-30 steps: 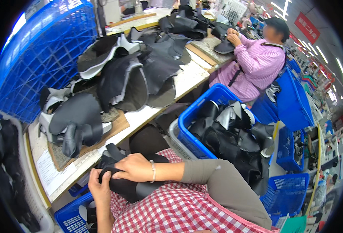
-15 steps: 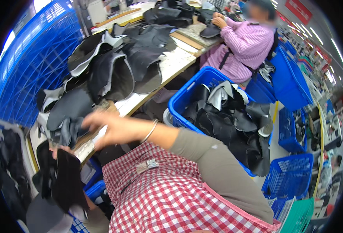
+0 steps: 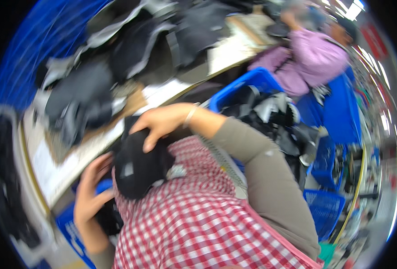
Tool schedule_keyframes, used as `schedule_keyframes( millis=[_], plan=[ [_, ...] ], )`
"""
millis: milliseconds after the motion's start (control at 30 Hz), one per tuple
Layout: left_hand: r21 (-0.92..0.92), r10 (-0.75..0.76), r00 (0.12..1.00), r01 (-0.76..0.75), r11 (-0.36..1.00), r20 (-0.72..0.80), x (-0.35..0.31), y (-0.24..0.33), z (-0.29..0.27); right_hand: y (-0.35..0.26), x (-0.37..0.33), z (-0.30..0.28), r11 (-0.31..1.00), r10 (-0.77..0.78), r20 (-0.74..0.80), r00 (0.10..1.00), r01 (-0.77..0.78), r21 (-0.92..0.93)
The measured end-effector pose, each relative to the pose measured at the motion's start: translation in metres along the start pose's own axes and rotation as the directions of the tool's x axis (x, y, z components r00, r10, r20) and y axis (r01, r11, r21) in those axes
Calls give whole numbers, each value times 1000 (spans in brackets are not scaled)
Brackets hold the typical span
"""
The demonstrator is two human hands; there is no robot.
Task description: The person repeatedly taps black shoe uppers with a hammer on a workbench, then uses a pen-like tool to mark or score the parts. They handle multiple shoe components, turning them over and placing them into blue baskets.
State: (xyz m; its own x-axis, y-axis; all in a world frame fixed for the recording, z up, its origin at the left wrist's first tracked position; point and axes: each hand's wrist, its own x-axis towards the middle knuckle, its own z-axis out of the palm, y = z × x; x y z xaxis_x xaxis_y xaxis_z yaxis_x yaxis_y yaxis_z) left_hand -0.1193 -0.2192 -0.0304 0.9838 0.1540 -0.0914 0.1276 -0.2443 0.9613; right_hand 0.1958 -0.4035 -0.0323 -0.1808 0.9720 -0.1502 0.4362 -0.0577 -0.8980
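Observation:
In front of my checkered apron, my right hand (image 3: 162,125) grips the top of a black piece (image 3: 140,172) that looks like a soft shoe upper. It has a small pale label on its face. Just left of it, my left hand (image 3: 90,190) has its thumb and fingers apart and holds nothing; whether a fingertip touches the piece I cannot tell. Beyond my hands, a dark grey piece (image 3: 79,96) lies at the near end of a heap of black uppers (image 3: 142,49) with pale linings. The picture is blurred by motion.
The light worktable (image 3: 50,179) runs from near left to far right. A blue crate (image 3: 216,102) full of black pieces stands right of it. Another blue basket (image 3: 68,219) is below my left hand. At the table's far end sits a co-worker in pink (image 3: 317,58).
My right hand has come back from the heap on the table and now grips the black piece before my apron. My left hand has moved right and turned up, off the dark pieces it held.

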Motion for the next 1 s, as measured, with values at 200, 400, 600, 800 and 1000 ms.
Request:
schedule_keyframes(
  millis=[200, 400, 600, 800, 1000],
  plan=[
    [437, 151, 976, -69, 897, -154, 37, -21, 63, -15, -11, 30, 929, -65, -218, 974, -21, -370],
    [159, 58, 938, -3, 987, -343, 59, -25, 66, -30, -21, 41, 983, 118, -228, 966, -147, -113],
    [-355, -76, 942, -48, 934, -327, 38, -60, 21, -45, -20, 51, 957, -15, -355, 935, -89, -275],
    [417, 378, 853, -215, 883, -360, 0, -17, 38, -17, -24, 41, 976, 208, -514, 832, -142, 164],
    [729, 607, 739, -238, 642, -294, 10, -36, 69, -27, -13, 30, 955, 291, -421, 859, -239, 175]
  ],
)
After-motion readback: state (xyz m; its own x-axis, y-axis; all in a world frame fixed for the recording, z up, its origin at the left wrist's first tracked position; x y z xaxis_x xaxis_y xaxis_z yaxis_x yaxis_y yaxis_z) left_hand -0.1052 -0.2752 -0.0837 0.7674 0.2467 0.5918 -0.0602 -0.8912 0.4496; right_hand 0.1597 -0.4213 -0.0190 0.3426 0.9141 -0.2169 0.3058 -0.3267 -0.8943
